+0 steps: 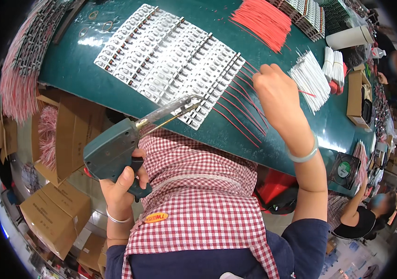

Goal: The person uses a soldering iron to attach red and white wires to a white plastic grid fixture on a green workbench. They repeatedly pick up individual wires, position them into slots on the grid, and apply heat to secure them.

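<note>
My left hand [120, 189] is wrapped round the grip of a dark green soldering gun [111, 146], fingers at its trigger. The gun's metal tip and thin feed tube reach over the lower right part of a white panel of small metal-fitted parts [161, 58], which lies slantwise on the table. Several red wires [238, 114] run out from the panel's right edge. Just beyond that edge, my right hand [275, 90] is closed in a pinch on a thin red wire [306, 93], one end of which sticks out to the right. Its fingertips are partly hidden.
On the green table [77, 69] lie a red wire bundle [261, 23], white wires [309, 79] and a white cylinder [349, 38]. Wired strips [26, 60] hang at the left edge. Cardboard boxes [56, 216] stand below left. A co-worker [363, 216] sits at right.
</note>
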### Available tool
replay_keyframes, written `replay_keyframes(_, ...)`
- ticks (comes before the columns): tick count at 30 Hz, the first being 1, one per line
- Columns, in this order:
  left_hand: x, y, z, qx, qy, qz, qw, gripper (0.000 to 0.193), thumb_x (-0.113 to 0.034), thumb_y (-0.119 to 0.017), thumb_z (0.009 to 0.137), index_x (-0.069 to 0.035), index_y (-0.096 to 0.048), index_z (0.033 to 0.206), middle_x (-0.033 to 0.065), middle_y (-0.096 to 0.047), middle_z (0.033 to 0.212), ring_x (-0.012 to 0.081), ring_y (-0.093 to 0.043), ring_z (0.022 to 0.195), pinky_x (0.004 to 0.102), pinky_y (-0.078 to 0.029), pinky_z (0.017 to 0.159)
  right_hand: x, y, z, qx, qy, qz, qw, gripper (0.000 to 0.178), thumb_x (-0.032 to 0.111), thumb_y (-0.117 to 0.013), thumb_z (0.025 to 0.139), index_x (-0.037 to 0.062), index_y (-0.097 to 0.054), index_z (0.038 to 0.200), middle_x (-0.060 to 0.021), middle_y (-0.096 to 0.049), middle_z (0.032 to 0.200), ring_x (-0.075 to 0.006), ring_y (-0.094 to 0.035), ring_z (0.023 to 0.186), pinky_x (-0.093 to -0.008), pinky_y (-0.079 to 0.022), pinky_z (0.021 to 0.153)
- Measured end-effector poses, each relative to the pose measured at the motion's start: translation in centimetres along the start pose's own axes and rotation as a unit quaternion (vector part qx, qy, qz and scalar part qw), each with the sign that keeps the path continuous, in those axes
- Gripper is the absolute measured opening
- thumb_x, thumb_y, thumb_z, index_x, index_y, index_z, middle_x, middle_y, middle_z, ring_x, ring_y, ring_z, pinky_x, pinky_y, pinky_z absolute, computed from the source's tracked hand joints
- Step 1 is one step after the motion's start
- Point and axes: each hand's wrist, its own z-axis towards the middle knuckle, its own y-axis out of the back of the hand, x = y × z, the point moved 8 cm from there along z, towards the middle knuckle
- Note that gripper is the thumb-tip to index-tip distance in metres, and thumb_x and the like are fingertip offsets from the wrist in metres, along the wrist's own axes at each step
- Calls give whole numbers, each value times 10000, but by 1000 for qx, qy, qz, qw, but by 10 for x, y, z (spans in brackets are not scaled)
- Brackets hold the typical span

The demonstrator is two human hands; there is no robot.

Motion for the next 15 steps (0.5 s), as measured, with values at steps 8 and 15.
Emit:
replay_keyframes(8, 20, -6, -19, 58, -41, 119, 990, 486, -154, -756, 921, 105, -564, 1284, 213, -692, 1113, 190, -623, 606, 284, -486, 500, 53, 14, -56, -229, -34, 309, 922, 216, -65, -711, 785, 22, -730, 981, -78, -669, 893, -256, -637, 785, -365, -527, 666)
replay_keyframes(15, 15, -17, -27, 57, -155, 417, 894, 238, -43, -839, 778, 18, -766, 996, 157, -747, 916, 257, -750, 765, 296, -586, 691, 80, -16, -72, -277, -80, 299, 910, 244, -59, -754, 754, 7, -728, 987, -71, -683, 879, -227, -644, 755, -332, -522, 605)
